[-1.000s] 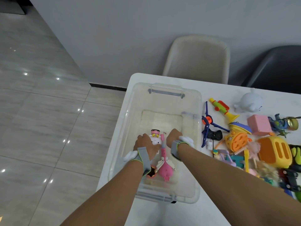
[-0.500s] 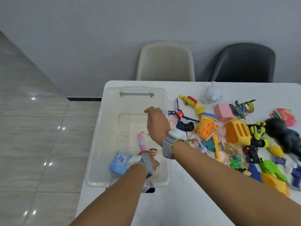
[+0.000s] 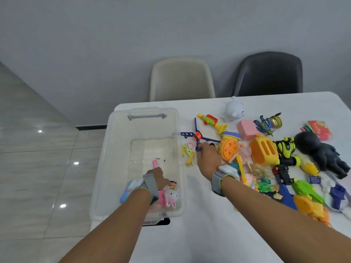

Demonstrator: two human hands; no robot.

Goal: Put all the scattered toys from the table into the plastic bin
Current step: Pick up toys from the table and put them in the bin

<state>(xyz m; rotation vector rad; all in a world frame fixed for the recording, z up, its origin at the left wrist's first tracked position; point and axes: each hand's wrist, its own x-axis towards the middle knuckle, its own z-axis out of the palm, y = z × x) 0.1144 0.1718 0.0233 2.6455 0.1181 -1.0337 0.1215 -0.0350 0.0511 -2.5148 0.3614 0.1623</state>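
The clear plastic bin (image 3: 112, 149) stands on the left end of the white table (image 3: 199, 234). Inside it lie a pink-and-white bunny toy (image 3: 171, 196), a pink stick (image 3: 155, 163) and a light blue toy (image 3: 124, 193). My left hand (image 3: 160, 177) is down in the bin just above the bunny, its fingers curled under and hidden. My right hand (image 3: 208, 156) is on the table to the right of the bin. It rests on a blade tip of the blue propeller toy (image 3: 197, 136) and hides whatever lies beneath it.
Many toys crowd the right half of the table: an orange wheel toy (image 3: 228, 149), a yellow toaster (image 3: 264, 150), a white figure (image 3: 232, 111), a pink box (image 3: 247, 129), a black plush (image 3: 322, 152) and small yellow scissors (image 3: 188, 150). A beige chair (image 3: 182, 78) and a black chair (image 3: 269, 73) stand behind.
My right hand left the bin and moved right onto the propeller toy. My left hand stayed low in the bin near the toys it had carried. The camera swung right.
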